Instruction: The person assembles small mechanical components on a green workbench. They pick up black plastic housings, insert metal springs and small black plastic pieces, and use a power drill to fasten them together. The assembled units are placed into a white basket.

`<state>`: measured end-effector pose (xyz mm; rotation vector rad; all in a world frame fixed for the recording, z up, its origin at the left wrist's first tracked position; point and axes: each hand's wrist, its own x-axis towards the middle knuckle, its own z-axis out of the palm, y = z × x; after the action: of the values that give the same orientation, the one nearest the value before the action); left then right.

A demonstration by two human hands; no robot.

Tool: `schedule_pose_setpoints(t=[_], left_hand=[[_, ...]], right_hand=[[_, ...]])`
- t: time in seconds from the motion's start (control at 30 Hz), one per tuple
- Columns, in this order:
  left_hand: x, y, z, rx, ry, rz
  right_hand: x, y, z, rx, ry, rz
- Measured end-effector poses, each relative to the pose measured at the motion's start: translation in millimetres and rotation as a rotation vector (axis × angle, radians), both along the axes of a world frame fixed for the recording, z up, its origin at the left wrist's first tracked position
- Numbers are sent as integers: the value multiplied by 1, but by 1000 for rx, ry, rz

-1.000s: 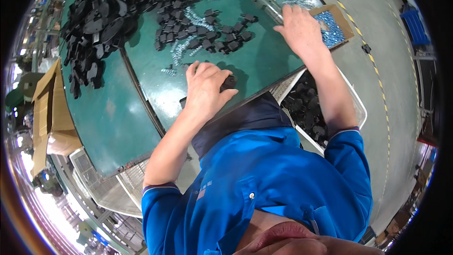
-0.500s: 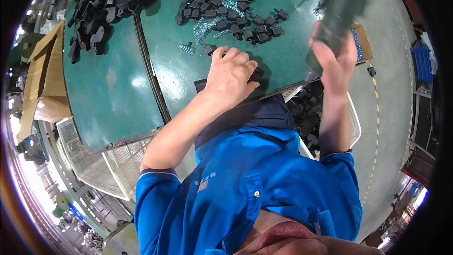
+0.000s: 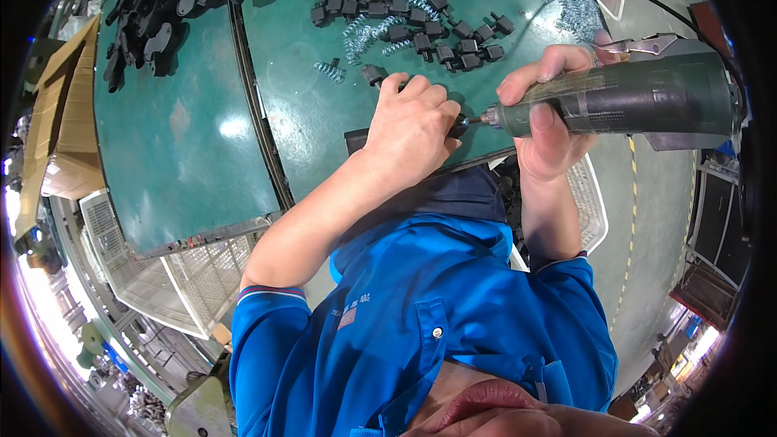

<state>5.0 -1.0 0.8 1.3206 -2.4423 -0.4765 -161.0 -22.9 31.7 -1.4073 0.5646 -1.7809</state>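
My left hand [image 3: 411, 125] is closed over a black plastic part [image 3: 356, 142] at the table's near edge; most of the part is hidden under the palm and fingers. In my right hand [image 3: 550, 105] lies a dark green electric screwdriver [image 3: 639, 97], held level with its body stretching off to the right. Its bit [image 3: 479, 120] points left and meets the right end of the black part, beside my left fingertips. Whether a screw sits at the tip I cannot tell. Just beyond my left knuckles is a small black block [image 3: 373, 74].
Black blocks [image 3: 465, 46] and coiled springs [image 3: 566, 12] are scattered across the green table [image 3: 190, 162]. Flat black parts [image 3: 166, 36] are heaped at the far left. A cardboard box [image 3: 69, 121] stands left, white baskets [image 3: 190, 279] below the edge. A cable [image 3: 647, 0] trails from the screwdriver.
The screwdriver has swung from upright to level, and its bit has come left to the black part. My left hand keeps its hold.
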Motion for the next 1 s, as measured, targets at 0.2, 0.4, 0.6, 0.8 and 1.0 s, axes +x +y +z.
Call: schedule_pose_setpoints(t=[0.2, 0.4, 0.6, 0.8, 1.0], left_hand=[[1, 0, 0, 1, -7, -1], [3, 0, -1, -36, 21, -11], [2, 1, -11, -77, 41, -1], [3, 1, -13, -87, 70, -6], [2, 1, -14, -101, 75, 7]], right_hand=[[0, 0, -4, -9, 47, 18], [-8, -6, -8, -137, 368, -10], [-1, -4, 0, -215, 630, 24], [1, -7, -1, -247, 682, 49], [4, -4, -5, -208, 625, 40]])
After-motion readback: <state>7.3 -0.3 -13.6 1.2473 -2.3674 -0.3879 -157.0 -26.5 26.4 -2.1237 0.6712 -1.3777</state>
